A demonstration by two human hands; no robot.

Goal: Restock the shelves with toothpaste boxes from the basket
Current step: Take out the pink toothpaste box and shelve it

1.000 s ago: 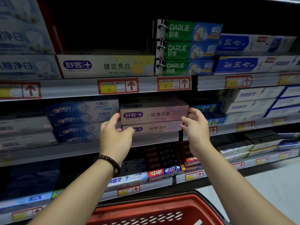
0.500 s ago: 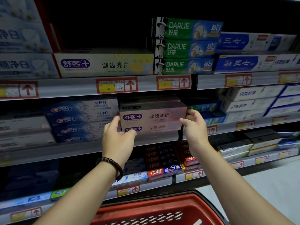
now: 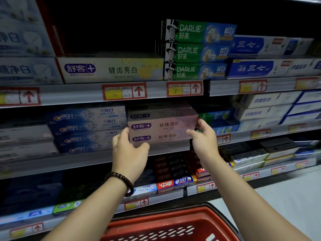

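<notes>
Toothpaste box [image 3: 161, 121], pink, lies on the middle shelf [image 3: 78, 160] atop the pink box beneath [image 3: 166, 138], just right of the Crest boxes [image 3: 86, 129]. My right hand [image 3: 202, 138] pinches its right end. My left hand [image 3: 128, 153] curls round the lower one's left end, I judge to square the stack flush. The red basket [image 3: 173, 221] sits near me.
</notes>
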